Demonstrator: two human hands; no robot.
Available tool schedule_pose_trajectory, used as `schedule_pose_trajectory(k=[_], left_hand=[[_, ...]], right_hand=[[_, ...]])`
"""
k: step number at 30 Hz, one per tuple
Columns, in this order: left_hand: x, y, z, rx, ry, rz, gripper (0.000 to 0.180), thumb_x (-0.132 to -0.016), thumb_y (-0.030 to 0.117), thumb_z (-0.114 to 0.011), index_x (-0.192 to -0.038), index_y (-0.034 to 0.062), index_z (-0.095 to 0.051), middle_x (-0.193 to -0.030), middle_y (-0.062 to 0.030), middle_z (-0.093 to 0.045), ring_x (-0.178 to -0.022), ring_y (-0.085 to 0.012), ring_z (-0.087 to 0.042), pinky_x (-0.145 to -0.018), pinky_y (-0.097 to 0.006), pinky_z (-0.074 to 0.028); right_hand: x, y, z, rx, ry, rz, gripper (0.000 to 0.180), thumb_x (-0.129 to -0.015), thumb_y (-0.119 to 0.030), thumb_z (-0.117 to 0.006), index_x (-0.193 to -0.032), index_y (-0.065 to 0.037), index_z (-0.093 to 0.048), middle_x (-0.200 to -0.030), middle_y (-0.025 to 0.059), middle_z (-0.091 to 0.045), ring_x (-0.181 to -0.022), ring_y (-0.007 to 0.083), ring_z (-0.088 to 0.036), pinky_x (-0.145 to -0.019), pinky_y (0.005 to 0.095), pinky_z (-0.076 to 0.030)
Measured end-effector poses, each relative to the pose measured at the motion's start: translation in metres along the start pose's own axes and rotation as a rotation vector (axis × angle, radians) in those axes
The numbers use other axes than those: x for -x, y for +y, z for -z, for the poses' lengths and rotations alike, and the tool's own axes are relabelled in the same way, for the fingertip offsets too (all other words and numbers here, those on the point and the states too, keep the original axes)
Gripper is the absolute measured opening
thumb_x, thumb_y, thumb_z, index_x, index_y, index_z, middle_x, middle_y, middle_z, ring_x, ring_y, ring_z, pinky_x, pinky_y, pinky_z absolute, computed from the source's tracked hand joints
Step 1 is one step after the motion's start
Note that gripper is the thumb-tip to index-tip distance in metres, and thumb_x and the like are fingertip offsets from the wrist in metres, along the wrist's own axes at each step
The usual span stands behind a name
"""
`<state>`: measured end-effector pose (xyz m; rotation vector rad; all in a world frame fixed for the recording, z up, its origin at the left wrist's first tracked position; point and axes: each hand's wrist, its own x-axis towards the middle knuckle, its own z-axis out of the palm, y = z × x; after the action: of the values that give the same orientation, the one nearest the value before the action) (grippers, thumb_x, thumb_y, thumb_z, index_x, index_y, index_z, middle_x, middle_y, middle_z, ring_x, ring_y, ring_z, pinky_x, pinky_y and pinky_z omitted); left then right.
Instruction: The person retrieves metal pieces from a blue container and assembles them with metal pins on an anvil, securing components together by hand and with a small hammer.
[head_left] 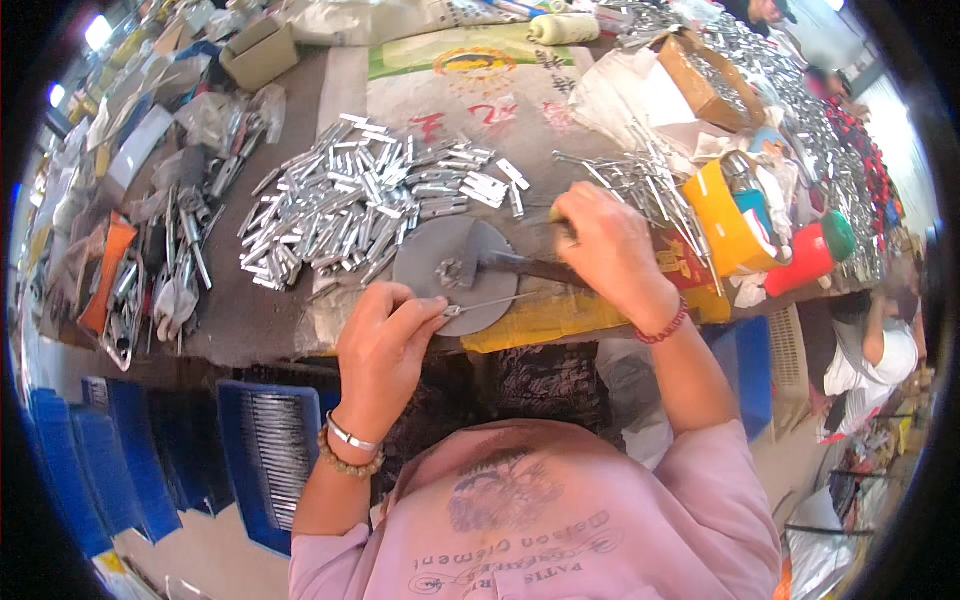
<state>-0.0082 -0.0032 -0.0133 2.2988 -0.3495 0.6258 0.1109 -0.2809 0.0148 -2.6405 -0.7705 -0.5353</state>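
Left hand (385,335) pinches thin metal pin (490,303), long axis pointing right across grey disc (450,265); right hand (605,250) clamps dark handle (530,267) just beyond.

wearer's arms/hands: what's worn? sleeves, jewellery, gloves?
Both hands bare, no gloves. Left hand: a silver bangle and a tan beaded bracelet on the wrist. Right hand: a dark red beaded bracelet. Short pink sleeves end near the elbows.

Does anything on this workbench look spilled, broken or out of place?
Nothing looks broken. The metal pieces lie in a loose, untidy heap, and thin rods lie scattered by the yellow tub. The left hand pinches a thin pin at the grey disc; the right hand grips a dark handle.
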Motion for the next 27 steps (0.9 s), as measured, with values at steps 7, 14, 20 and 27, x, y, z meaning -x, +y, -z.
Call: schedule_pose_trajectory(k=[7,14,20,27], left_hand=[[0.003,-0.005,0.000,-0.007,-0.014,-0.004,0.022,-0.085,0.007,-0.087,-0.105,0.0108,-0.079,-0.093,-0.0082,-0.065,-0.086,-0.0308,-0.067,-0.071,-0.041,-0.054],[0.003,-0.005,0.004,-0.058,-0.051,-0.016,0.016,-0.089,0.011,-0.084,-0.104,0.0114,-0.078,-0.093,-0.0085,-0.063,-0.087,-0.0322,-0.067,-0.072,-0.043,-0.053],[0.005,-0.006,0.001,-0.023,-0.029,-0.006,0.015,-0.090,0.012,-0.084,-0.104,0.0121,-0.080,-0.093,-0.0080,-0.063,-0.086,-0.0325,-0.067,-0.072,-0.044,-0.052],[0.004,-0.005,0.002,-0.008,-0.031,0.011,0.015,-0.090,0.012,-0.084,-0.104,0.0117,-0.081,-0.093,-0.0076,-0.063,-0.085,-0.0320,-0.066,-0.071,-0.044,-0.052]], right_hand=[[0.008,-0.058,0.017,-0.462,-0.097,0.033,0.020,-0.085,0.005,-0.073,-0.102,-0.005,-0.073,-0.095,0.0151,-0.067,-0.091,0.0355,-0.071,-0.079,0.0464,-0.058],[0.006,-0.095,-0.014,-0.449,-0.067,0.329,0.046,-0.083,0.008,-0.071,-0.126,-0.005,-0.067,-0.101,0.0138,-0.071,-0.094,0.0368,-0.072,-0.083,0.0472,-0.059],[0.009,-0.085,-0.017,-0.652,-0.089,0.096,0.049,-0.086,0.009,-0.074,-0.133,-0.006,-0.066,-0.101,0.0123,-0.078,-0.093,0.0342,-0.077,-0.080,0.0433,-0.061],[0.009,-0.087,-0.018,-0.641,-0.154,0.083,0.048,-0.087,0.007,-0.076,-0.131,-0.007,-0.065,-0.097,0.0112,-0.077,-0.092,0.0346,-0.076,-0.080,0.0445,-0.061]])
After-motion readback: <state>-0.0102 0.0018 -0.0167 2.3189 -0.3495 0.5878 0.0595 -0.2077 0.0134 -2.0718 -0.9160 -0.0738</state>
